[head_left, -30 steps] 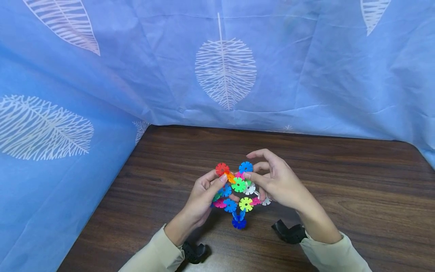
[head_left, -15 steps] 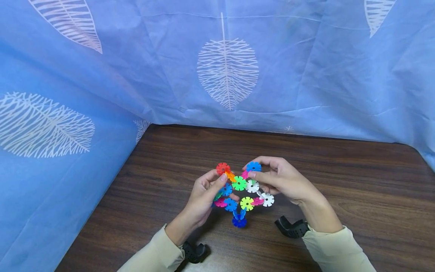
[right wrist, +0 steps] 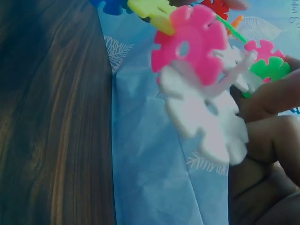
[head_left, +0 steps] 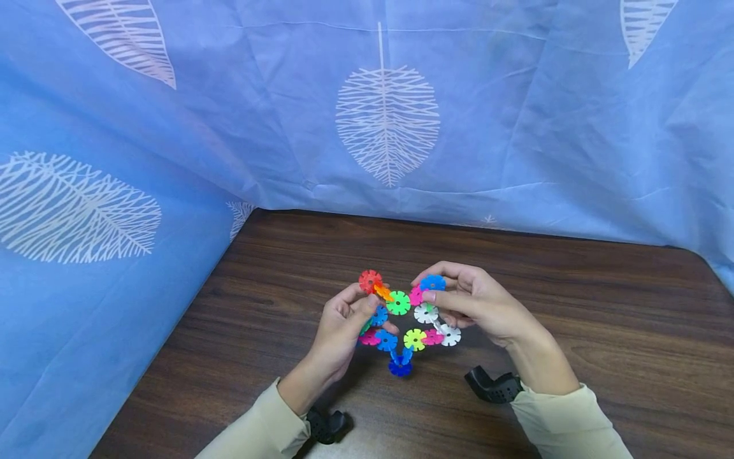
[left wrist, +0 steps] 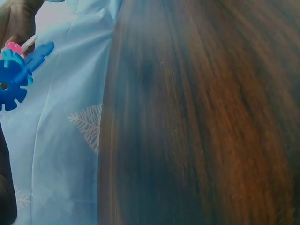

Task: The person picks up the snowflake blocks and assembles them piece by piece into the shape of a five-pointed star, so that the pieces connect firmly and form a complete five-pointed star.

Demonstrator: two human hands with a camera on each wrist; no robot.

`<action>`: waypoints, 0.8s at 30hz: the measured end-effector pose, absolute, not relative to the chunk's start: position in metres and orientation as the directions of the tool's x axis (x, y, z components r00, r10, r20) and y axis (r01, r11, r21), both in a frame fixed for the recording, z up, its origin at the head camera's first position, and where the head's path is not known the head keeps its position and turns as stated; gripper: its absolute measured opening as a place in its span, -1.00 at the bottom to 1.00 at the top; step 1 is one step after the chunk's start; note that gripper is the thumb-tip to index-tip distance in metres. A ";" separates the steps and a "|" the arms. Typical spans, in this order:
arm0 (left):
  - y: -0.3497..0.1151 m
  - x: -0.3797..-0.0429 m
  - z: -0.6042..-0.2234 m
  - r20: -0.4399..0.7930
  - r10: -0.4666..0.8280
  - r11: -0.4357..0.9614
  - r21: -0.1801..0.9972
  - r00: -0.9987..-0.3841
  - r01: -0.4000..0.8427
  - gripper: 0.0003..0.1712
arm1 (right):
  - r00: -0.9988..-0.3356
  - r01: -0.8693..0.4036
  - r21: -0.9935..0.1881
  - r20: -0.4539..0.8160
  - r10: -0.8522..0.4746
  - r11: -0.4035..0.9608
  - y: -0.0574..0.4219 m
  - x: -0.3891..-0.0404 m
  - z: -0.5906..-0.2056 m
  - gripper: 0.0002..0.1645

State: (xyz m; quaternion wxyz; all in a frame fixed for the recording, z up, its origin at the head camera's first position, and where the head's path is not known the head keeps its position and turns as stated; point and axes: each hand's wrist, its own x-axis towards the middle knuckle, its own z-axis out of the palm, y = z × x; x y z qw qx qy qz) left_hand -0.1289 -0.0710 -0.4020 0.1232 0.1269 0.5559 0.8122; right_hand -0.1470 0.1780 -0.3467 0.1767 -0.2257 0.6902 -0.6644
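Observation:
Both hands hold up a chain of colourful notched snowflake discs above the table. My left hand grips its left side, thumb near the orange disc and a blue disc; a red disc sticks up above. With thumb and fingers my right hand pinches the pink disc and blue disc at upper right. A gap shows between the green disc and that pink one. White discs hang below the right fingers. A dark blue disc forms the lowest tip.
The dark wooden table lies beneath. Blue leaf-print cloth hangs behind it and along the left. A black wrist mount sits at the right cuff, another mount at the left.
My right fingers, spread a second ago, have closed on the pink and blue discs and moved slightly right. The gap beside the green disc has widened; the left hand shifted slightly left.

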 end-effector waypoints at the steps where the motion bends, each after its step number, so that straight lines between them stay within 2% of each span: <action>1: -0.071 -0.129 -0.402 0.079 0.354 -0.352 0.934 -0.932 -0.055 -0.60 | -0.836 -0.083 -0.997 0.063 -0.546 0.011 0.178 -0.147 -0.347 -0.65; 4: -0.072 -0.129 -0.400 0.078 0.367 -0.328 0.943 -0.927 -0.050 -0.59 | -0.838 -0.098 -0.995 0.080 -0.540 0.005 0.177 -0.147 -0.347 -0.67; 10: -0.069 -0.129 -0.398 -0.018 0.322 -0.257 0.960 -0.947 -0.106 -0.86 | -0.850 -0.103 -0.995 0.081 -0.521 0.014 0.176 -0.146 -0.348 -0.66; 18: -0.066 -0.129 -0.400 -0.115 0.315 -0.290 0.934 -0.942 -0.211 -0.90 | -0.828 -0.110 -0.994 0.102 -0.551 -0.018 0.179 -0.147 -0.349 -0.76; 24: -0.065 -0.127 -0.399 -0.103 0.316 -0.274 0.942 -0.943 -0.195 -0.84 | -0.829 -0.111 -0.994 0.106 -0.549 -0.024 0.179 -0.149 -0.348 -0.77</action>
